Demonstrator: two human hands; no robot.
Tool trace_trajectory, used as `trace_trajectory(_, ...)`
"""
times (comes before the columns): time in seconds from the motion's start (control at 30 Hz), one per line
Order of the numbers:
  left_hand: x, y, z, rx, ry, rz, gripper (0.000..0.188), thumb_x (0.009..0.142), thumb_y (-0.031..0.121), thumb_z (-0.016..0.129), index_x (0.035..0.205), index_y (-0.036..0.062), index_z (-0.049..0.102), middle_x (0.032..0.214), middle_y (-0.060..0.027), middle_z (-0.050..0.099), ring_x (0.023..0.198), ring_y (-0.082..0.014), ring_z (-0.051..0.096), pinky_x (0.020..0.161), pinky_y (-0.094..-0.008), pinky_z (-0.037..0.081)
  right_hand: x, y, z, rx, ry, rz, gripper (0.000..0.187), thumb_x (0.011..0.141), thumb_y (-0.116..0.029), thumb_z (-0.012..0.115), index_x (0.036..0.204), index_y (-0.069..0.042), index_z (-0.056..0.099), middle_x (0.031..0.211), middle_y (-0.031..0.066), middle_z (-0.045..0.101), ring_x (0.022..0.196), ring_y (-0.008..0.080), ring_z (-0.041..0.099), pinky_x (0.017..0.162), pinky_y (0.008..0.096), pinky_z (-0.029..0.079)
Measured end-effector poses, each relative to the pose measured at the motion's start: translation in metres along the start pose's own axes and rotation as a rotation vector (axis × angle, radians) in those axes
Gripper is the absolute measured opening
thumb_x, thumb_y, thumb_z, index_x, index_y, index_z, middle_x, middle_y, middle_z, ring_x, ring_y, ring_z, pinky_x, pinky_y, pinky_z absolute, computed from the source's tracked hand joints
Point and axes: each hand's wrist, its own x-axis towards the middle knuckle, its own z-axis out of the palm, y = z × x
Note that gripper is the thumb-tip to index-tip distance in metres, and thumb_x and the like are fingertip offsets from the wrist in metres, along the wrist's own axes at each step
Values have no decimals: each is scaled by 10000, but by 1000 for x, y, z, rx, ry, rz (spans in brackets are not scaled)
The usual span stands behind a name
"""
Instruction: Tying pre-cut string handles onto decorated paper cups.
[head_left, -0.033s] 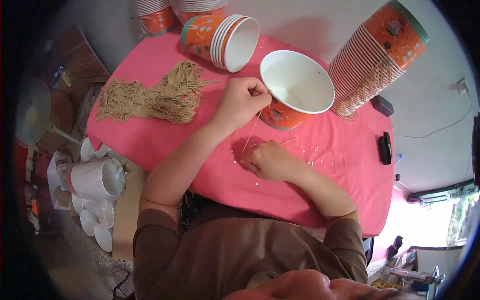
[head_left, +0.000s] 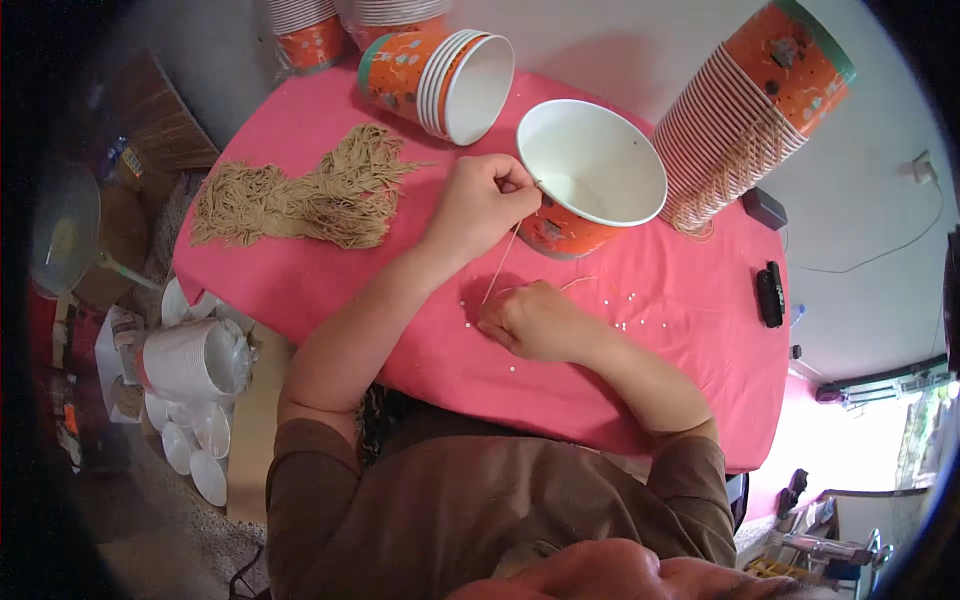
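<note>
An orange paper bucket [head_left: 560, 236] with a white inside stands upright on the pink-covered table. At the left side of its rim, my left hand [head_left: 484, 203] is closed in a pinch on a thin tan string [head_left: 501, 262]. The string runs taut down to my right hand [head_left: 537, 320], which is closed on it just above the cloth. A loose tail of string comes out beyond the right hand. Whether the string passes through the bucket's wall is hidden by the left fingers. Small white dots [head_left: 624, 324] lie scattered around the right hand.
A bundle of tan strings [head_left: 300, 200] lies at the left. Nested buckets [head_left: 405, 75] rest on their side behind it. A tall leaning stack of buckets [head_left: 735, 120], strings hanging along it, stands at the far right. A black object [head_left: 769, 295] sits near the right edge.
</note>
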Motion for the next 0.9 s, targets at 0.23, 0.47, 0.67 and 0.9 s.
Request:
trace_trajectory(0.23,0,-9,9,-16,1,32,101,789,72,703,773,3,631,650,42,561,594,-24,472,516,-218,388,-3,12,6,-15,-10,13,197,891,-209,566,791,-41,590,719,154,619,701,363,614,606,479,478)
trace_trajectory(0.47,-10,-3,5,-223,-34,-124,100,861,74,653,910,-13,646,791,14,625,696,-37,547,600,-201,441,-3,11,-1,-39,0,82,191,878,-226,569,819,-47,599,702,171,621,680,374,622,610,498,485)
trace_trajectory(0.67,-6,-9,9,-275,-23,-106,85,873,65,631,877,-19,640,776,9,626,693,-35,550,595,-201,441,-1,3,-4,-39,-60,133,265,871,-236,530,769,-13,631,747,198,657,737,369,659,678,491,520)
trace_trajectory(0.9,-7,-19,22,-157,22,2,62,886,58,623,907,0,620,786,46,592,692,-19,528,600,-173,417,-3,2,2,-37,7,100,264,863,-221,533,736,-9,627,721,209,646,722,376,653,670,490,519)
